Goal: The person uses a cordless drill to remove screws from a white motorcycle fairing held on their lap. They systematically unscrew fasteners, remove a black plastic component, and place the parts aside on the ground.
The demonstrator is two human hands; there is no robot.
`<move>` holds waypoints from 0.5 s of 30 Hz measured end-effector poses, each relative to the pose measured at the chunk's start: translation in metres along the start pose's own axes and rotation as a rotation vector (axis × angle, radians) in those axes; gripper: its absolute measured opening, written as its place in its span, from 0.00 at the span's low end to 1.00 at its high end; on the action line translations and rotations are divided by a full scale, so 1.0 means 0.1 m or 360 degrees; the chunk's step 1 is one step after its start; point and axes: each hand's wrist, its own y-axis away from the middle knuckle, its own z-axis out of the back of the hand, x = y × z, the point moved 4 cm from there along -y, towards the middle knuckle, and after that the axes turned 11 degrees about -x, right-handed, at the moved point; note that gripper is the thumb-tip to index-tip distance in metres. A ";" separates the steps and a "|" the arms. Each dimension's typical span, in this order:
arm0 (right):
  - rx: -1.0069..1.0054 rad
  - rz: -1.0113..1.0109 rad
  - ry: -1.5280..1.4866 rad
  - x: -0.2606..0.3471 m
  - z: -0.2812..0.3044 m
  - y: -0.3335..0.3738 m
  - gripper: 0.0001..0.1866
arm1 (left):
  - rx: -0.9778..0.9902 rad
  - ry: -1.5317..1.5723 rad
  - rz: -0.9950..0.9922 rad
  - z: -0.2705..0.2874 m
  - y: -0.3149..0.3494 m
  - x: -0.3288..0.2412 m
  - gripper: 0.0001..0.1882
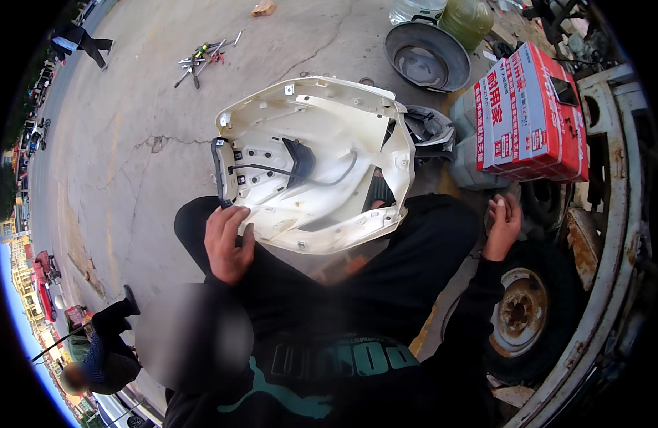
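Note:
A cream-white plastic fairing panel (329, 192), like a scooter's front cover, lies with its hollow inner side up across my legs. A black strip-like piece (300, 162), a dark cable and small metal clips show inside it. My left hand (229, 239) is at the panel's near left corner, its fingers curved over the edge and the thumb a little apart. Well away from the panel, my right hand (502, 227) is raised over the right side with loosely bent, spread fingers and nothing in it. The red and white carton (532, 118) is just beyond that hand.
Several hand tools (202, 60) lie on the concrete at the far left. A dark basin (427, 57) stands at the far right beside large bottles (466, 23). A rusty wheel (521, 314) and metal frame (618, 250) border my right. Another person (108, 349) is at the left.

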 end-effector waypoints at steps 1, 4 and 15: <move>0.0094 0.0152 -0.0009 0.35 -0.19 0.15 0.24 | -0.0068 0.0001 0.0076 0.03 -0.05 0.11 0.22; 0.0305 0.0563 -0.0002 1.16 -0.81 0.70 0.22 | -0.0272 -0.0005 0.0397 0.06 -0.21 0.51 0.20; 0.1510 0.1710 0.1739 0.92 -2.52 1.74 0.24 | -0.0130 0.0667 0.1112 -0.61 -0.20 1.59 0.26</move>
